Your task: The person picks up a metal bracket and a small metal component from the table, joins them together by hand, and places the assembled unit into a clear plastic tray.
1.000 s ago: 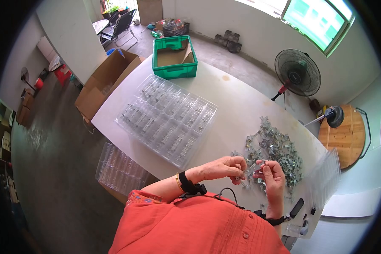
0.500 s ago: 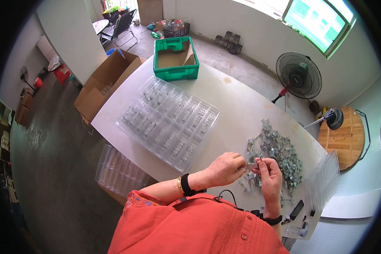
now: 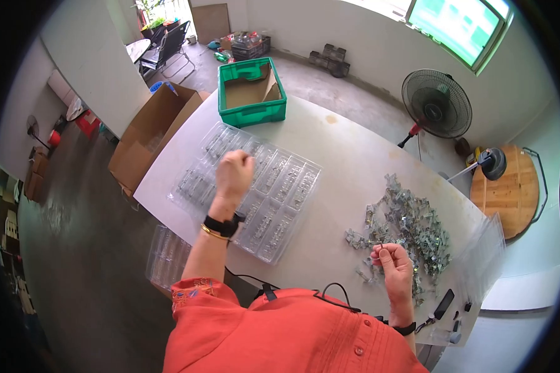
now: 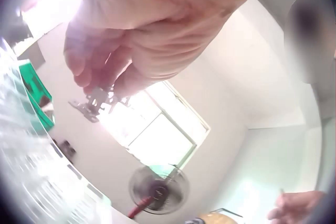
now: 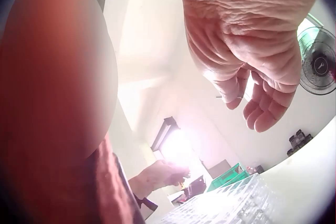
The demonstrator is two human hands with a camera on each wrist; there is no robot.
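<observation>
My left hand point(image 3: 234, 174) is over the clear plastic tray point(image 3: 269, 233), whose compartments hold small metal parts. In the left wrist view its fingertips pinch a small silvery metal bracket point(image 4: 94, 103) with cut-outs. My right hand point(image 3: 397, 270) is raised beside the loose pile of metal brackets point(image 3: 414, 233). Between its thumb and forefinger it pinches a thin rod-like piece point(image 5: 219, 97), with a short end sticking out. Most of that piece is hidden by the fingers, and I cannot tell its kind.
A green crate point(image 3: 252, 115) stands at the table's far end, beside an open cardboard box point(image 3: 134, 146). More clear trays point(image 3: 479, 258) stand at the right edge, near a black phone-like object point(image 3: 443, 304). Another tray point(image 3: 166, 255) sits low at the left. A fan point(image 3: 437, 104) stands beyond the table.
My left hand has left the right hand's side and moved left and away from me, over the tray, carrying a bracket. The right hand stays by the pile, still pinching the thin piece.
</observation>
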